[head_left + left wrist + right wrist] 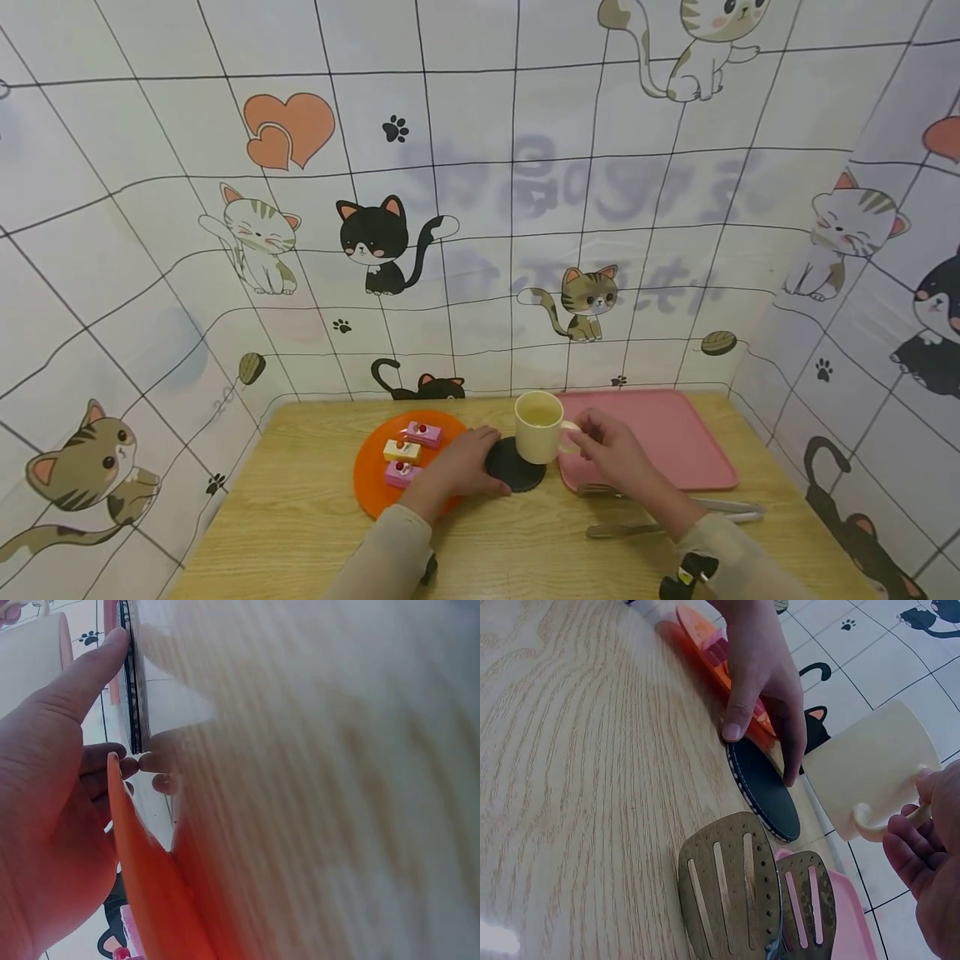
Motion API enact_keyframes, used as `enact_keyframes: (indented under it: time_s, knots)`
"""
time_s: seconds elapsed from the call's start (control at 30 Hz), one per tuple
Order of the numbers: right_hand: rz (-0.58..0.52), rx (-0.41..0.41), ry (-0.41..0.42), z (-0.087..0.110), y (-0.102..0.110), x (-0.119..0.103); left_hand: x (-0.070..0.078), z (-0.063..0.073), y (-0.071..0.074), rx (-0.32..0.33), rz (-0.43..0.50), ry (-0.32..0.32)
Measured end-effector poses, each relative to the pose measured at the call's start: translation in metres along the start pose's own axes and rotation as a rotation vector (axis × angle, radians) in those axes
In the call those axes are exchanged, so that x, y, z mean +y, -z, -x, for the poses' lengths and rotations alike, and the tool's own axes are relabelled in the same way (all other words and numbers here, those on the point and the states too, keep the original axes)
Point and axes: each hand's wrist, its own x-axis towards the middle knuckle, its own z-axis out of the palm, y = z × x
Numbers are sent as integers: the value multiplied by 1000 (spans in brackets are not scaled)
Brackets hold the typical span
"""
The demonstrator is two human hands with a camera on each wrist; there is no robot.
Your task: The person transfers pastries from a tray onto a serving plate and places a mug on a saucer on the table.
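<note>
My right hand (609, 446) pinches the handle of a cream mug (538, 442), which is held upright above the round black coaster (506, 475). In the right wrist view a gap shows between the mug (874, 769) and the coaster (763, 787). My left hand (465, 467) spans the coaster's left part, thumb at its near edge and fingertips at its far edge. Under that wrist lies an orange plate (367, 479) bearing small pink and yellow toy cakes (402, 452). The left wrist view has the plate's rim (139, 862) right beside the left hand (52, 795).
A pink tray (675, 442) lies at the back right. Metal tongs (723, 506) with slotted heads (727, 885) rest in front of it, partly under my right forearm. White walls printed with cats enclose the wooden table (285, 500) at the back and sides.
</note>
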Motion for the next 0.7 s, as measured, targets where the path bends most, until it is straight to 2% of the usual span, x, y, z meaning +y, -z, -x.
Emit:
enact_keyframes:
  time_s: [0.17, 0.43, 0.7]
  knots:
    - [4, -17, 18, 0, -2, 2, -1, -1, 0, -6, 19, 4]
    - [-18, -70, 9, -1, -5, 5, -4, -1, -2, 13, 61, -25]
    - [12, -129, 48, -2, -7, 6, -7, -2, -3, 4, 82, -6]
